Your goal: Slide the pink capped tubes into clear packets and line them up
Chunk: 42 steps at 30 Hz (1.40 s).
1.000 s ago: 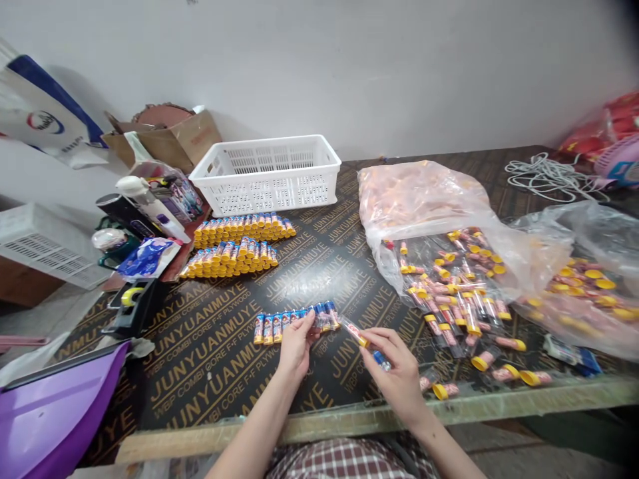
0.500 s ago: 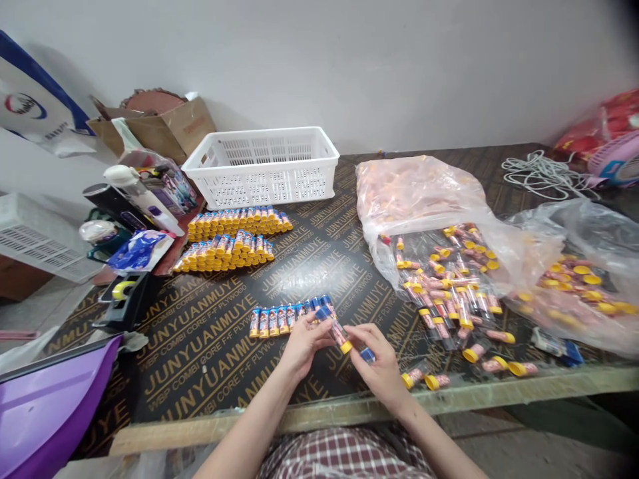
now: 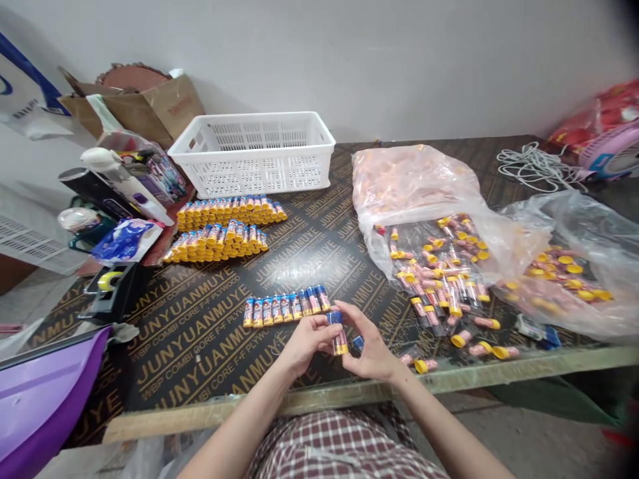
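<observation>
A small clear tube (image 3: 338,332) with a blue band at the top, pink contents and a yellow cap at the bottom is held nearly upright. My left hand (image 3: 305,346) pinches it from the left. On its other side, my right hand (image 3: 370,346) curls around, thumb by the yellow cap and forefinger near the blue end. Just beyond the hands lies a row of labelled tubes (image 3: 282,308), blue-wrapped with yellow caps. A piece of blue labels (image 3: 358,342) shows partly beneath my right hand.
Stacked labelled tubes (image 3: 219,241) lie before a white basket (image 3: 254,166). Loose yellow-capped tubes (image 3: 452,299) spill from a plastic bag (image 3: 414,179) on the right. A tape dispenser (image 3: 117,289) and purple dustpan (image 3: 50,399) are left; a white cord (image 3: 536,166) lies far right.
The tube has turned from slanted to nearly upright between my hands. My right hand's fingers have come closer around it. The whole view has shifted slightly.
</observation>
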Each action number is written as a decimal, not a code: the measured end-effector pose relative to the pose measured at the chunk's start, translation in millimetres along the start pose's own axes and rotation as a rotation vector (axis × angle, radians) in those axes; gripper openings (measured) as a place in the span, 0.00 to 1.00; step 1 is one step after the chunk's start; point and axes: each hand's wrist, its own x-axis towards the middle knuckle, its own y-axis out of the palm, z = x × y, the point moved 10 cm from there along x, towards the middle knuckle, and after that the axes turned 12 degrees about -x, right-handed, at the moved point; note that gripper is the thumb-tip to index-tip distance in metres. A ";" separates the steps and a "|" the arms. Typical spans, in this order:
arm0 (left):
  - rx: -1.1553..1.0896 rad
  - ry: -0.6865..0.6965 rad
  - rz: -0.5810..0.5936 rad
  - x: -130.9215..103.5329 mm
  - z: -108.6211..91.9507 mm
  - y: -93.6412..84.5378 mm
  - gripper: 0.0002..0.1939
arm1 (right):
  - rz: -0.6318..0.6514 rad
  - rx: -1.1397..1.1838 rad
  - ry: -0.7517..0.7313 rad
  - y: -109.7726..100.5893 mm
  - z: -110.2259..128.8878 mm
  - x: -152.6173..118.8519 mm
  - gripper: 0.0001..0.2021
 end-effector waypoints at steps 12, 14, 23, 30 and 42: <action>-0.001 0.000 -0.003 -3.3 -0.9 1.6 0.22 | -0.073 0.091 -0.020 -1.8 1.2 -2.9 0.43; -0.002 -0.001 0.000 -3.6 -1.2 1.8 0.22 | -0.078 0.104 -0.028 -1.9 1.8 -2.8 0.44; 0.001 0.004 0.001 -4.5 -2.0 1.4 0.22 | -0.079 0.132 -0.029 -1.0 3.4 -2.2 0.44; -0.004 0.007 0.001 -4.2 -1.0 -0.1 0.21 | -0.087 0.141 -0.034 -1.2 3.5 -1.3 0.44; -0.016 0.055 -0.109 -5.9 -5.5 -15.7 0.23 | -0.027 -0.050 -0.076 0.0 -2.3 14.9 0.40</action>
